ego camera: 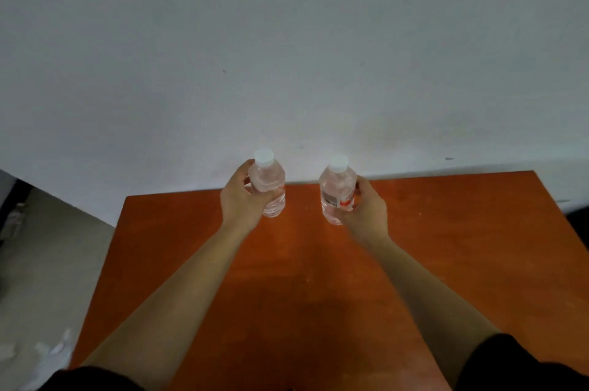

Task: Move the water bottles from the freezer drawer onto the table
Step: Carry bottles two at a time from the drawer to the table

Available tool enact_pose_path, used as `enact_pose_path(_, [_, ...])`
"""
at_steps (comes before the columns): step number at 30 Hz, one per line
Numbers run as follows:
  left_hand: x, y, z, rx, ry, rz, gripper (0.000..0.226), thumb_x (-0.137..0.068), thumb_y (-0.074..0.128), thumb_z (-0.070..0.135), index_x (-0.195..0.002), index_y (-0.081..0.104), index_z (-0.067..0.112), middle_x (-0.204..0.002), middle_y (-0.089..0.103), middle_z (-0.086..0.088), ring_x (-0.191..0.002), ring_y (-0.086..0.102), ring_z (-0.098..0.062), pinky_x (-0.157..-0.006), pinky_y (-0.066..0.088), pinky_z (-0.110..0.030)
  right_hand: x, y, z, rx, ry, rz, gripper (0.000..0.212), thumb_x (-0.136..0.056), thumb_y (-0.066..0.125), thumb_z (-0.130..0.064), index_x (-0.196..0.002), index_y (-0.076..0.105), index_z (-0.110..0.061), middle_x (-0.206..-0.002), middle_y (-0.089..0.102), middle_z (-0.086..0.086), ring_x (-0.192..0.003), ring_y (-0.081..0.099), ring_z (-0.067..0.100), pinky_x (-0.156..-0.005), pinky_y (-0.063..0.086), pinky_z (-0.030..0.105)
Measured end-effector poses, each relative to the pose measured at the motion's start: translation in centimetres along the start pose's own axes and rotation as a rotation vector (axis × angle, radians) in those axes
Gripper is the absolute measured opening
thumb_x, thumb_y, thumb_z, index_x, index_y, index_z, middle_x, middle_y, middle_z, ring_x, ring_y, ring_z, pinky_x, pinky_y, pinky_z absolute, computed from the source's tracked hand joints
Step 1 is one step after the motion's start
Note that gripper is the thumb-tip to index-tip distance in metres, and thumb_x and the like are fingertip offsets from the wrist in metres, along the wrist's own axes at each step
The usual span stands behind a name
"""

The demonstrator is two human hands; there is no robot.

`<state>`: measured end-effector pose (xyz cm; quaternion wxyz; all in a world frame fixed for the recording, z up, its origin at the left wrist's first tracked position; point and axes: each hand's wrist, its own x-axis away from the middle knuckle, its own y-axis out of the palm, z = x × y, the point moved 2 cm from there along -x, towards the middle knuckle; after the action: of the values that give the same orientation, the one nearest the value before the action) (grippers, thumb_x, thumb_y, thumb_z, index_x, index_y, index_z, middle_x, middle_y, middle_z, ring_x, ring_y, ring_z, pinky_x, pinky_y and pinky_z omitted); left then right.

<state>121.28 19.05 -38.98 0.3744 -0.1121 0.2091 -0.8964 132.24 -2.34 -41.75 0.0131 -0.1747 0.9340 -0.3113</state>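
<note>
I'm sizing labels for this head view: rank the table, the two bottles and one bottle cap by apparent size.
1. table
2. left bottle and right bottle: alike, no ranking
3. cap of the left bottle

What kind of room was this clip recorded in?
Probably a bare indoor utility or storage room, though I can't be sure: an orange table against a plain white wall, with a rough concrete floor.

The two water bottles, left [268,186] and right [337,191], are clear, glossy ribbed plastic with matt white plastic caps (the right one wears a paper-like label). The table [446,247] is smooth orange-brown wood-look laminate, faintly sheened. The far wall [287,55] is matt painted plaster.
</note>
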Motion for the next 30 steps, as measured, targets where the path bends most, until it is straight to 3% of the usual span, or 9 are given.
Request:
enact_pose_path(5, [-3.7,1.9,-2.0,0.011,-0.017,-0.095,0.076,-0.072,0.088,0.025,-0.140,0.053,0.025,-0.130,0.064,0.006,-0.109,0.060,-0.012,-0.094,0.051,-0.033,-3.6,3.5,0.5,-0.036,0.083,-0.023,0.067,-0.074,0.086,-0.020,-0.132,0.052,-0.022,-0.116,0.067,-0.009,-0.105,0.066,0.014,-0.090,0.058,0.035])
enact_pose_path(8, [-5.5,2.9,-3.0,-0.017,-0.032,-0.161,0.081,-0.071,0.088,0.026,-0.142,0.050,0.027,-0.137,0.059,0.007,-0.117,0.056,-0.012,-0.098,0.049,-0.037,-5.5,4.6,0.9,-0.038,0.091,-0.057,0.069,-0.075,0.083,-0.010,-0.134,0.050,-0.022,-0.121,0.066,-0.005,-0.111,0.064,0.017,-0.094,0.056,0.037])
enact_pose_path(13, [-7.3,4.5,-3.1,-0.119,0.014,-0.266,0.079,-0.070,0.089,0.023,-0.140,0.051,0.028,-0.138,0.046,-0.001,-0.127,0.050,-0.020,-0.110,0.042,-0.046,-8.0,5.1,0.6,0.107,-0.003,-0.147,0.077,-0.075,0.085,-0.014,-0.142,0.046,-0.020,-0.139,0.049,0.004,-0.125,0.051,0.019,-0.103,0.035,0.025])
enact_pose_path(18, [-7.3,5.4,-3.4,-0.067,0.040,-0.277,0.075,-0.077,0.084,0.023,-0.142,0.046,0.028,-0.143,0.045,-0.001,-0.130,0.047,-0.018,-0.099,0.045,-0.028,-8.8,5.5,0.8,0.183,-0.078,-0.215,0.076,-0.086,0.074,-0.009,-0.149,0.035,-0.025,-0.139,0.056,0.003,-0.128,0.054,0.022,-0.105,0.041,0.033])
enact_pose_path(21, [-7.4,5.5,-3.5,-0.073,0.051,-0.252,0.077,-0.080,0.082,0.023,-0.146,0.041,0.029,-0.147,0.044,-0.001,-0.133,0.046,-0.020,-0.102,0.048,-0.034,-8.9,6.0,0.9,0.204,-0.045,-0.239,0.072,-0.094,0.062,-0.004,-0.152,0.026,-0.027,-0.131,0.064,0.004,-0.117,0.063,0.023,-0.092,0.055,0.036])
enact_pose_path(24, [-7.3,5.5,-3.3,-0.085,0.051,-0.249,0.080,-0.080,0.082,0.024,-0.147,0.039,0.029,-0.148,0.045,-0.001,-0.134,0.047,-0.022,-0.106,0.048,-0.045,-8.9,6.1,0.8,0.220,-0.035,-0.228,0.070,-0.097,0.056,-0.004,-0.153,0.022,-0.027,-0.129,0.065,0.005,-0.109,0.066,0.023,-0.079,0.051,0.027])
enact_pose_path(28, [-6.4,5.2,-2.5,-0.080,0.014,-0.232,0.080,-0.084,0.078,0.023,-0.149,0.032,0.027,-0.150,0.049,-0.001,-0.135,0.049,-0.024,-0.106,0.044,-0.041,-7.9,5.5,-0.2,0.220,-0.075,-0.237,0.072,-0.098,0.050,-0.004,-0.156,0.013,-0.022,-0.131,0.059,0.010,-0.093,0.065,0.021,-0.075,0.054,0.032])
enact_pose_path(30, [-5.7,4.8,-1.9,-0.156,0.055,-0.239,0.075,-0.093,0.068,0.025,-0.154,0.024,0.026,-0.156,0.041,-0.002,-0.140,0.042,-0.026,-0.109,0.039,-0.042,-7.4,4.8,-0.8,0.252,-0.084,-0.225,0.078,-0.097,0.051,-0.003,-0.158,0.004,-0.015,-0.156,0.034,0.017,-0.123,0.055,0.031,-0.094,0.053,0.042])
